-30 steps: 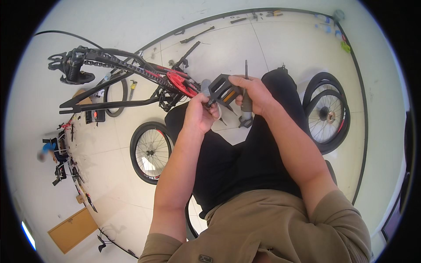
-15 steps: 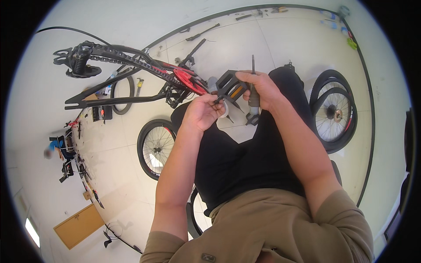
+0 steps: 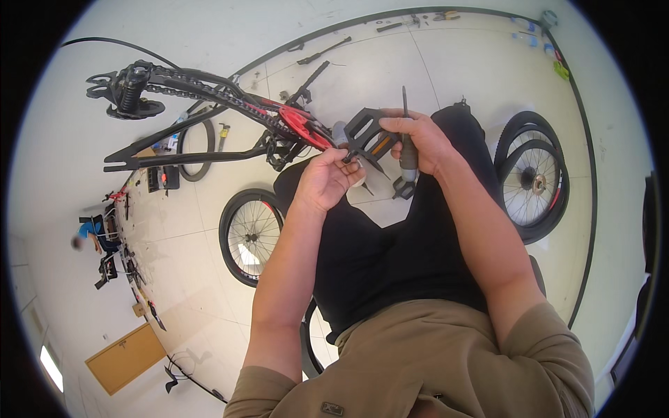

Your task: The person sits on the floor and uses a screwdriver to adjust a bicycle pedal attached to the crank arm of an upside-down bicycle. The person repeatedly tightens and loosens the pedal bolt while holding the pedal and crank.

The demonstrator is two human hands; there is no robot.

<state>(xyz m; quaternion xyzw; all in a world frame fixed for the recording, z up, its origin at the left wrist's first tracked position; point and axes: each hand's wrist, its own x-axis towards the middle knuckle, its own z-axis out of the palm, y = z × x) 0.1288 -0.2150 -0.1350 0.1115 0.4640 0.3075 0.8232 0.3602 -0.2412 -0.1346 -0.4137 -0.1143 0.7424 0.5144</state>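
A black bicycle pedal [image 3: 364, 134] with an amber reflector is held between my hands, above the gap between my knees. My left hand [image 3: 329, 180] is closed, its fingers pinching the pedal's lower left end near the axle. My right hand [image 3: 425, 143] grips the pedal's upper right end with the thumb. The same hand also has its fingers around a screwdriver-like tool [image 3: 408, 159] with a dark and grey handle and a thin shaft pointing up. Beneath that handle lies a second black pedal [image 3: 403, 188]. A pale round item [image 3: 359, 178] is partly hidden behind my left hand.
A black and red bicycle frame [image 3: 209, 94] with its chain stands to the left, close to my left hand. One wheel [image 3: 251, 237] lies by my left leg, more wheels [image 3: 533, 177] at the right. Tools [image 3: 401, 26] lie along the far wall. Another person [image 3: 90, 233] is far left.
Both hands and the pedal have shifted very slightly to the right in view. The grip on the pedal and the tool stays the same.
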